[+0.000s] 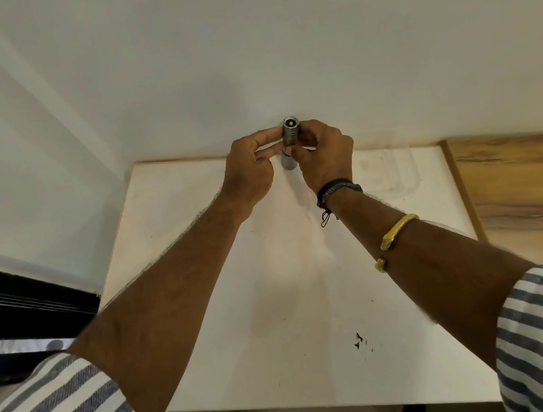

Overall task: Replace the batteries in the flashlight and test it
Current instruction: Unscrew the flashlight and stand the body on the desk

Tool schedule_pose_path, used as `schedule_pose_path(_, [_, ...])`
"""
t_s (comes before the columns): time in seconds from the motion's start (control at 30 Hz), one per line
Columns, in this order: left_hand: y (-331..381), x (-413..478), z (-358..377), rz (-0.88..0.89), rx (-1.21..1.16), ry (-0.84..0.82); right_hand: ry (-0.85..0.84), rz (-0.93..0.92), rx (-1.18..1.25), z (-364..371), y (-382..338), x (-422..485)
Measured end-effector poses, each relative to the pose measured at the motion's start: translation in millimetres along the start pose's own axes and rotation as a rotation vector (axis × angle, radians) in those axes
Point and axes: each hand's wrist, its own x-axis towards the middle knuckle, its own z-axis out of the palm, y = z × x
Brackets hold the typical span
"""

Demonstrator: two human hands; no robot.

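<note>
A small silver metal flashlight (pixel 289 137) stands upright above the far edge of the white table (pixel 274 292), held between both hands. Its top end faces me, showing a round opening with a light dot in the middle. My left hand (pixel 251 170) pinches the upper section from the left with thumb and fingers. My right hand (pixel 322 154) grips the body from the right, and the lower silver end (pixel 288 164) pokes out below the fingers. No loose batteries are visible.
A white wall rises right behind the table. A clear plastic tray (pixel 393 172) lies at the table's far right. A wooden surface (pixel 530 192) adjoins the right edge. A dark window frame (pixel 17 308) sits at the left. Small dark specks (pixel 360 341) mark the near tabletop.
</note>
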Motion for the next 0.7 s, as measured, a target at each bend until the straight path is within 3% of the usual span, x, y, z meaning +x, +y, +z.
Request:
schedule_pose_path(0.33, [10,-24,7,-0.108,0.028,0.079,0.020,0.051,0.020,-10,-6,-9])
schedule_pose_path(0.5, [25,-57,17,-0.126,-0.047,0.214,0.062,0.064,0.071,-40,-16,-36])
schedule_pose_path(0.7, [48,-112,41,-0.091,-0.101,0.239,0.101,0.122,0.202,-88,-19,-93])
